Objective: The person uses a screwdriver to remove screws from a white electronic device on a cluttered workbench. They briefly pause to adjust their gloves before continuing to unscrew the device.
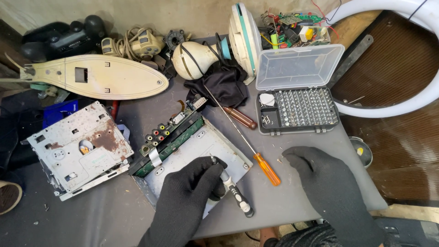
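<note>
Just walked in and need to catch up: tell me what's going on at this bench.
A person in black gloves works on an opened metal chassis with a green circuit board. The left hand holds a small black-and-white screwdriver, tip on the chassis plate. The right hand rests flat on the grey table, beside an orange-handled screwdriver. A bit case lies open.

Single head-worn view, looking steeply down from close above onto a grey table (pixel 292 183). Near edge lies at frame bottom, far wall at top. Both gloved hands enter from below. No second view to compare.
</note>
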